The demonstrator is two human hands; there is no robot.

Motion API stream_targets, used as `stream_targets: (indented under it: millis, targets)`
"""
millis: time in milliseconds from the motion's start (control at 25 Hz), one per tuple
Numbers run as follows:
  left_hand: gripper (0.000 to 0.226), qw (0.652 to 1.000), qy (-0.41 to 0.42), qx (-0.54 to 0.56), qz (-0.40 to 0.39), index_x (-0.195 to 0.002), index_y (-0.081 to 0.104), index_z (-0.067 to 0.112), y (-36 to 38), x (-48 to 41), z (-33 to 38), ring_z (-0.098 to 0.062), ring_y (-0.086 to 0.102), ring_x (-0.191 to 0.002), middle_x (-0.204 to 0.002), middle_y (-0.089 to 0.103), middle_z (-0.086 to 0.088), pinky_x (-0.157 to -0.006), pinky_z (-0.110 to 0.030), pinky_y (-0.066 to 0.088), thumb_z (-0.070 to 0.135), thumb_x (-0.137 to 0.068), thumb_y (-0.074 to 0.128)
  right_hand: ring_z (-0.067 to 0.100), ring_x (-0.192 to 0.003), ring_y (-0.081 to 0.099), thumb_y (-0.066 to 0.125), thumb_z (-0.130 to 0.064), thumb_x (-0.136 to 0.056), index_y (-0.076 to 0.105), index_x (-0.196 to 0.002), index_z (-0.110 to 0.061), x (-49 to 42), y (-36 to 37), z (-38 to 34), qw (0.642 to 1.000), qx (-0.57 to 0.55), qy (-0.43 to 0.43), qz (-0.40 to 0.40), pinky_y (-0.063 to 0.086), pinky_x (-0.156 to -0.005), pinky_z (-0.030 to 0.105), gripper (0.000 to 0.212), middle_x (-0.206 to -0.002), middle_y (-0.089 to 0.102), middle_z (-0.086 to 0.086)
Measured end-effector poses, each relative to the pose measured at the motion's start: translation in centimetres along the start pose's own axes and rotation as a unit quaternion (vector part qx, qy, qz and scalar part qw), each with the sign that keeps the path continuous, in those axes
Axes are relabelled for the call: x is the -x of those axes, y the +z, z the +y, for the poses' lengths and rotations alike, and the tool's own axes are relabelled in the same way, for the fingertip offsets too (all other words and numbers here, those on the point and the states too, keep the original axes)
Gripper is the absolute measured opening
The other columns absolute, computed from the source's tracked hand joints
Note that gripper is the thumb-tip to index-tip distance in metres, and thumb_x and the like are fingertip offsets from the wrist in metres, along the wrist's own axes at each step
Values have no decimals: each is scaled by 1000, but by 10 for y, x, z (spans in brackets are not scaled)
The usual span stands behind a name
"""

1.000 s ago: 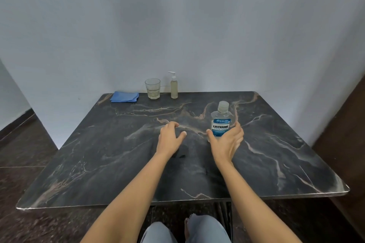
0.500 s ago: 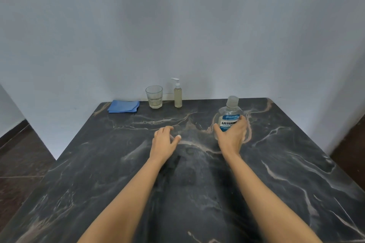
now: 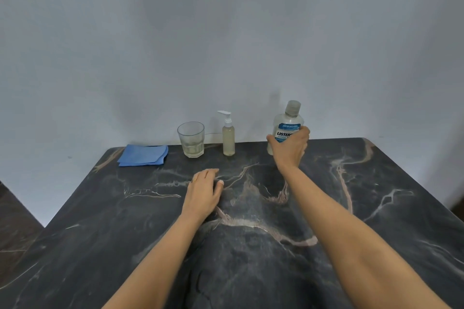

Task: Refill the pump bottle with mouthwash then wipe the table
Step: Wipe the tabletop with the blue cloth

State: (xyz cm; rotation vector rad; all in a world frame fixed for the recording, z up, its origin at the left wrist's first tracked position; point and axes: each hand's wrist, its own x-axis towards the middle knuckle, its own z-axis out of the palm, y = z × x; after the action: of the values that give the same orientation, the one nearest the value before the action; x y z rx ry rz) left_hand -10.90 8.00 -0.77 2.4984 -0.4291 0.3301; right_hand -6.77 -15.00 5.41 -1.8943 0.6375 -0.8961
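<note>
My right hand (image 3: 290,149) grips a clear mouthwash bottle (image 3: 287,123) with a blue label and a closed cap, held upright near the back of the dark marble table (image 3: 251,246). Just left of it stands a small pump bottle (image 3: 228,139) with a white pump and pale liquid inside. My left hand (image 3: 203,192) rests palm down on the table, fingers loosely apart, holding nothing. A folded blue cloth (image 3: 143,155) lies at the back left corner.
A clear glass (image 3: 191,139) with a little liquid stands between the cloth and the pump bottle. A pale wall rises directly behind the table's back edge. Dark floor shows at the left of the table.
My right hand has carried the mouthwash bottle away from me toward the back of the table, close beside the pump bottle. My left hand stayed on the table. The camera moved forward.
</note>
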Motion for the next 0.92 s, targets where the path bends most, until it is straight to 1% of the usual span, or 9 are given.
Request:
stream_targets:
  millis: [160,360,480,600,680,760,840,920]
  targets:
    - [39,1000,16,6,8,-131,52,15,16,-1,-7,-20,43,-127,-133,54,-2,-107,-37,36,32,-97,48,32,-115,47,82,-28,-68,33,-129,-6,-17,24,12,1000,22,-13,-7,43,-99,48,81,-127,45,12]
    - [35,999,41,2,26,-128,55,13,19,2,-7,-16,44,-125,-128,58,-1,-105,-31,35,29,-97,48,33,-117,44,83,-25,-68,33,-129,-5,-26,34,27,999,35,-13,-20,41,-102,47,81,-129,43,14]
    - [33,999,41,5,28,-124,57,13,19,4,-5,-16,47,-121,-123,59,0,-102,-30,38,29,-97,48,33,-118,43,82,-26,-70,33,-131,-3,-26,35,33,998,54,-25,-21,41,-103,47,82,-130,43,16]
    - [29,999,23,34,33,-120,60,13,14,4,-4,-13,48,-117,-117,61,1,-97,-24,38,28,-97,48,35,-120,42,82,-28,-71,32,-132,0,-22,35,35,993,111,-20,-36,38,-103,44,84,-131,42,19]
    - [26,997,8,59,38,-116,62,15,6,8,-2,-10,50,-112,-113,63,2,-92,-20,38,27,-97,49,37,-121,39,80,-32,-72,30,-135,2,-12,32,31,990,137,19,-29,37,-102,45,88,-133,40,22]
    - [23,996,-15,86,32,-114,62,18,-3,14,-1,-9,52,-108,-110,63,5,-90,-22,41,27,-96,51,39,-122,37,77,-32,-75,28,-137,2,6,28,27,987,155,39,-23,35,-102,46,86,-135,37,24]
    - [23,993,-42,107,33,-113,62,19,-14,24,-6,-10,54,-108,-110,62,6,-91,-26,44,28,-94,53,39,-122,35,73,-26,-78,27,-137,2,27,24,23,986,163,24,-24,34,-104,47,80,-136,35,24]
    - [25,992,-64,99,37,-116,61,19,-31,43,-17,-10,54,-109,-112,62,6,-91,-25,44,29,-94,54,40,-121,35,68,-20,-79,28,-136,1,50,18,14,986,164,-7,-33,34,-104,46,72,-135,34,25]
